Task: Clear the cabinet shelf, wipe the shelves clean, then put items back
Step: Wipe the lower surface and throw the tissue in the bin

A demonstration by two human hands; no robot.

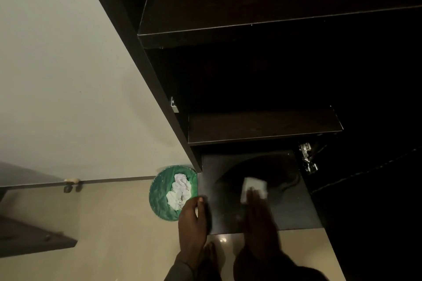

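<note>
Both hands reach down to the bottom shelf (pixel 294 207) of a dark wooden cabinet (pixel 146 57) in the head view: the right hand (pixel 258 210), blurred, lies flat with fingers straight, pressing a folded white cloth (pixel 253 187) onto the dusty shelf surface, while the left hand (pixel 193 219) rests at the shelf's left front edge, thumb on top, its other fingers hidden. Two upper shelves (pixel 251 29) sit above in shadow, and just left of the cabinet a round green-lined waste bin (pixel 159 196) on the pale floor holds crumpled white paper (pixel 179 189).
</note>
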